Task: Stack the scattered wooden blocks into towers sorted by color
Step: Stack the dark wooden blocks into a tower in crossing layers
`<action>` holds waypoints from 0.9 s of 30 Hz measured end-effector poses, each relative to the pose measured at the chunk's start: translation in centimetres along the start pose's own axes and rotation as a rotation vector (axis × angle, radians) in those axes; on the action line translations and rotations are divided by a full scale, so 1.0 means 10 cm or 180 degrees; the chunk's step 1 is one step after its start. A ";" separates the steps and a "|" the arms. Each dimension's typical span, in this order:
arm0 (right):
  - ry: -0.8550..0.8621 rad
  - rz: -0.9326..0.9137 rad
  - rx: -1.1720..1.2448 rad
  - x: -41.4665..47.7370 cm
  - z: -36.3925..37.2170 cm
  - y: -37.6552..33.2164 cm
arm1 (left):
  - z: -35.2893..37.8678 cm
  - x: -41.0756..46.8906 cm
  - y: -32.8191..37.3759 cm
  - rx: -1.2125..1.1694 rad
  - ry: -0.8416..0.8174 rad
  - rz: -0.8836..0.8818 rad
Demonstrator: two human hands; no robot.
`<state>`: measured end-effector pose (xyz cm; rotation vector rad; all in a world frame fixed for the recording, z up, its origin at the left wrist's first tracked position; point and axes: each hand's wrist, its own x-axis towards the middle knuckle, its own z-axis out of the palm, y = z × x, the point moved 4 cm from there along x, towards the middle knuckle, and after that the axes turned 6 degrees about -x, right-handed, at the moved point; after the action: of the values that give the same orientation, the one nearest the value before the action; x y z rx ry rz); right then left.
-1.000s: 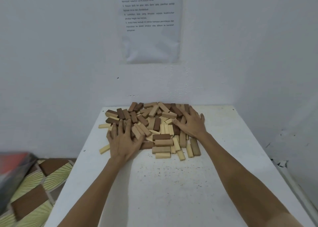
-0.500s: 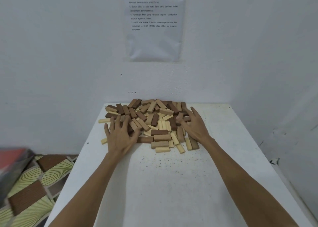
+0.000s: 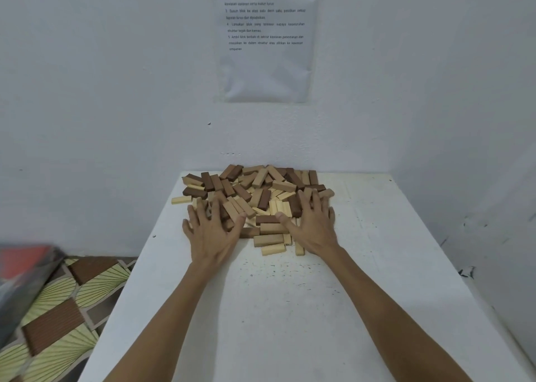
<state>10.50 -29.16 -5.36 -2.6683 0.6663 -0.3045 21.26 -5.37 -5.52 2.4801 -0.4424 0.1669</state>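
A loose pile of wooden blocks (image 3: 258, 196) in dark brown, mid brown and pale cream lies at the far end of the white table (image 3: 278, 309), up against the wall. My left hand (image 3: 211, 231) rests flat with spread fingers on the pile's left front part. My right hand (image 3: 311, 226) lies flat with spread fingers on the pile's right front part. Neither hand grips a block. A single pale block (image 3: 181, 200) sits apart at the left edge of the pile. No tower stands anywhere.
A printed paper sheet (image 3: 265, 33) hangs on the white wall behind the table. White walls close in at the back and right. To the left, below the table edge, is a patterned floor (image 3: 58, 309) and a blurred red and grey object (image 3: 26, 268).
Both hands have slid inward and nearer over the pile; my right hand moved left from the right edge. Blocks at the front shifted closer together.
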 end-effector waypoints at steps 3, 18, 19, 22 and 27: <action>-0.0008 -0.0023 -0.0101 0.05 0.06 -0.08 | 0.01 0.06 -0.03 0.0004 0.0011 0.0030; 0.1132 -0.0377 0.0782 0.01 -0.19 -0.03 | -0.10 -0.09 0.08 -0.0207 0.0696 0.0626; 0.1187 -0.0497 0.0731 -0.03 -0.23 -0.04 | -0.10 -0.12 0.11 -0.0172 0.0715 0.0781; 0.1108 -0.0835 0.0536 -0.17 -0.28 -0.15 | -0.11 -0.23 0.19 0.0071 0.0773 0.1218; 0.0838 -0.1274 0.0098 -0.39 -0.23 -0.26 | -0.10 -0.37 0.33 -0.0136 0.0573 0.1745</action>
<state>7.55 -25.81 -2.61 -2.7408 0.1863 -0.7759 16.61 -6.28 -3.67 2.2204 -1.0241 0.5867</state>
